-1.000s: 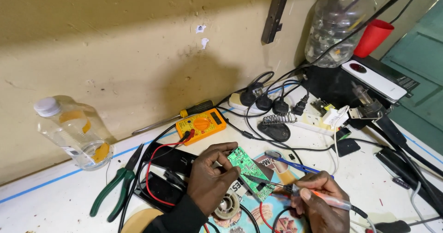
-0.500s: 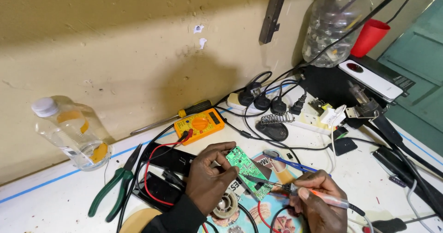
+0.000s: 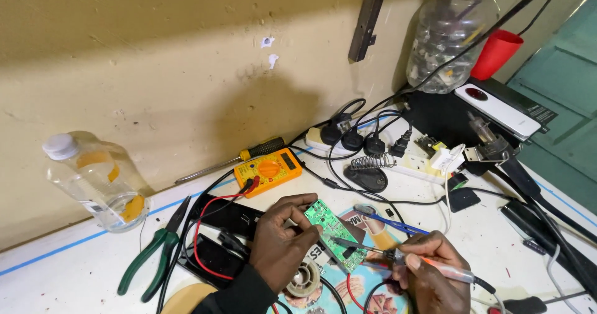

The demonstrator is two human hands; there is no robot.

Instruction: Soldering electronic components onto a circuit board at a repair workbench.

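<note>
My left hand [image 3: 283,242] grips a small green circuit board [image 3: 334,230] by its edge, tilted above the bench. My right hand [image 3: 432,270] holds a soldering iron [image 3: 404,258] like a pen, with its thin metal tip resting on the lower part of the board. The iron's cable runs off to the lower right. Under the board lie a colourful printed sheet [image 3: 373,289] and a small round metal part [image 3: 303,281].
An orange multimeter [image 3: 268,168] with red and black leads sits behind my hands. Green-handled pliers [image 3: 152,258], a plastic bottle [image 3: 99,180], a screwdriver [image 3: 249,152], a power strip with plugs [image 3: 373,143], a coiled iron stand [image 3: 368,174], a clear jar [image 3: 448,37] and a red cup [image 3: 495,54] surround them.
The view has shifted slightly. Both hands keep the same hold, with the iron tip staying at the board.
</note>
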